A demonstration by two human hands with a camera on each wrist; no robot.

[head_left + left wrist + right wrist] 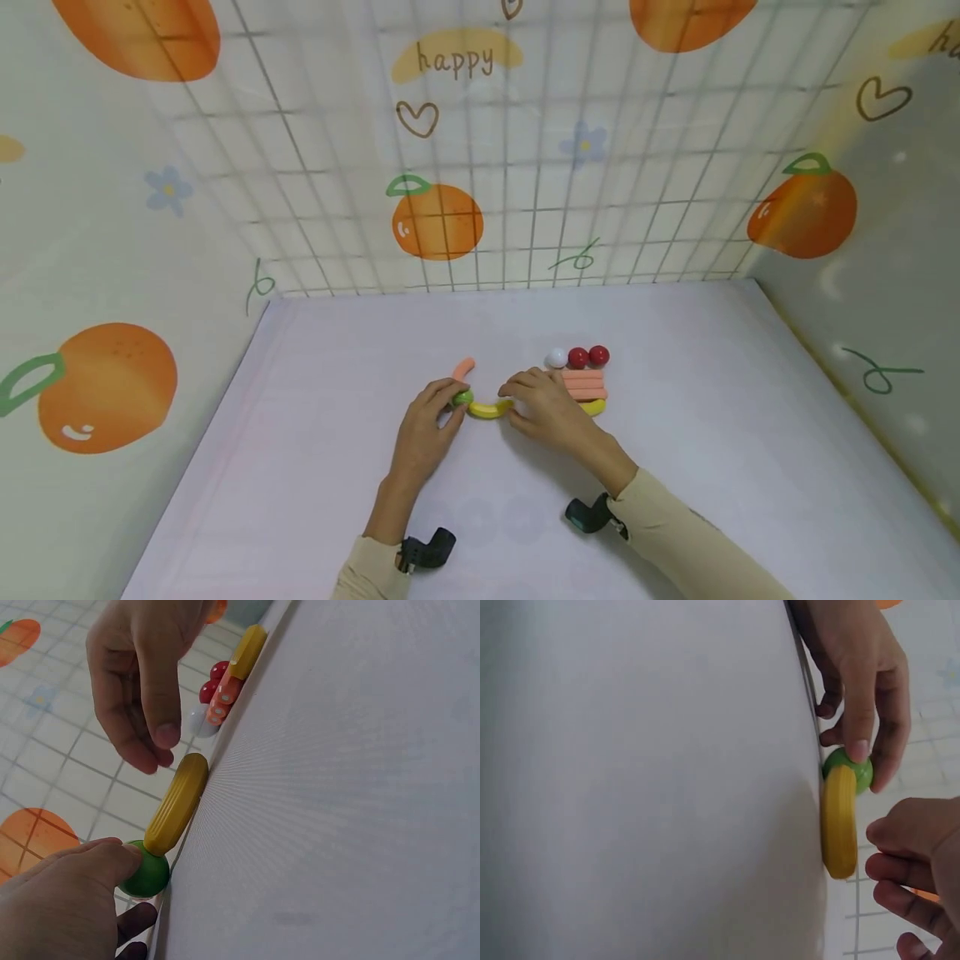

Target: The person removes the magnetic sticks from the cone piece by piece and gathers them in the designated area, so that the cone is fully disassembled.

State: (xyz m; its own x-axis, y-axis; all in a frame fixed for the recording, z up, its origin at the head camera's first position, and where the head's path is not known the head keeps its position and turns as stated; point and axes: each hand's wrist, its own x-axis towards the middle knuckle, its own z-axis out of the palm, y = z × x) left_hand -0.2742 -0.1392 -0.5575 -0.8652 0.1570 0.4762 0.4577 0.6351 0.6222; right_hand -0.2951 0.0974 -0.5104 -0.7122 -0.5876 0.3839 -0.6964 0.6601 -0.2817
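Observation:
My left hand pinches a green ball between thumb and fingers on the white table. Touching the ball or very close to it lies a curved yellow toy banana, its ridged side plain in the left wrist view. My right hand hovers beside the banana's other end, and the right wrist view shows a small gap between its fingertips and the banana. Just beyond the left fingers is a curved salmon-pink piece, its near end hidden by them.
Right of and behind my right hand stand a white ball and two red balls in a row. In front of them lie several pink sticks side by side, then another yellow piece, partly covered by the hand. A patterned curtain over a wire grid backs the table.

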